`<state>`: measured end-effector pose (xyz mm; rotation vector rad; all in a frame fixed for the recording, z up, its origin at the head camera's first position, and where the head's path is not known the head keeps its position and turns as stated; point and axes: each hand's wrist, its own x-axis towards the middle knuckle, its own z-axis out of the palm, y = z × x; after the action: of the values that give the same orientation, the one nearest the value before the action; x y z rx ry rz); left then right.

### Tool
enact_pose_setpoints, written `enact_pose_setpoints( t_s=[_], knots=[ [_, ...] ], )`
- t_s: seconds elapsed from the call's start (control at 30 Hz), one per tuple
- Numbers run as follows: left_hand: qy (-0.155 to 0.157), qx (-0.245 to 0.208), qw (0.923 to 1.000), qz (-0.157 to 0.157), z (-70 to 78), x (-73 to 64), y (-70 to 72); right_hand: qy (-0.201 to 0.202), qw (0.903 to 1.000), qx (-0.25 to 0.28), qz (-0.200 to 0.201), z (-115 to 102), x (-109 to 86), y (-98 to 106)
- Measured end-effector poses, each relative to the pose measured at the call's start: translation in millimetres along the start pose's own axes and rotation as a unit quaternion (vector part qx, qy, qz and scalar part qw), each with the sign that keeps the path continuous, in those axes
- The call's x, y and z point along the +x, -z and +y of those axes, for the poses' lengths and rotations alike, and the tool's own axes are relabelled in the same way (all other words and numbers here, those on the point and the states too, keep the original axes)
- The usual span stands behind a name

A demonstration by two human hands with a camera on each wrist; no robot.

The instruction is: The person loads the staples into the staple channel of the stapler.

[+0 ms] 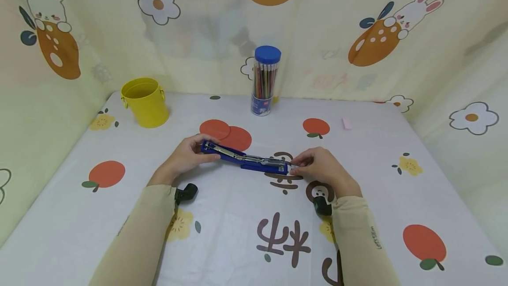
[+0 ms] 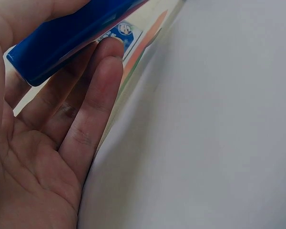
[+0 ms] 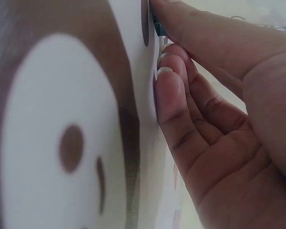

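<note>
A blue stapler (image 1: 262, 162) is opened out in the middle of the head view, its long metal magazine facing up. My left hand (image 1: 194, 151) grips the stapler's left end, thumb along the near side. In the left wrist view, the smooth blue casing (image 2: 71, 40) lies between the thumb and the fingers. My right hand (image 1: 319, 167) pinches the stapler's right end between thumb and fingertips, where a small pale bit shows. Only a sliver of the stapler's end (image 3: 159, 26) appears beside the thumb in the right wrist view; the fingers hide the rest.
A yellow bucket (image 1: 146, 105) stands at the back left. Behind the stapler is a clear jar of pencils (image 1: 266, 78) with a blue lid. A small pink eraser-like block (image 1: 346, 123) lies at the back right. The printed cloth (image 1: 222, 228) covers the table.
</note>
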<state>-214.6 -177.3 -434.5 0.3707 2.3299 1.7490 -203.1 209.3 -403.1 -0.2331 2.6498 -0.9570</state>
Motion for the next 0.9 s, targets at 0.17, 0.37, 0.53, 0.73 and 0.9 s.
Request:
enact_pose_setpoints(
  t_s=[0.17, 0.37, 0.53, 0.73, 0.9],
  knots=[
    [0.007, 0.0, 1.0, 0.004, -0.3, -0.3, -0.4, 0.002, 1.0, 0.006, 0.001, -0.7, -0.5, -0.2],
    [0.014, 0.001, 0.9999, 0.003, 1.2, -0.8, -1.7, 0.006, 0.9999, 0.013, 0.003, 0.9, -2.7, -0.6],
    [0.018, 0.001, 0.9998, 0.004, 2.1, -1.6, -2.7, 0.009, 0.9999, 0.012, 0.007, 2.0, -2.1, -0.8],
    [0.015, -0.003, 0.9999, 0.002, 1.5, -2.5, -2.7, 0.015, 0.9998, 0.007, 0.007, 1.2, -2.4, -1.4],
    [0.01, -0.005, 0.9999, 0.0, 2.1, -2.0, -2.5, 0.012, 0.9999, 0.004, 0.008, 0.3, -2.9, -0.5]
  ],
)
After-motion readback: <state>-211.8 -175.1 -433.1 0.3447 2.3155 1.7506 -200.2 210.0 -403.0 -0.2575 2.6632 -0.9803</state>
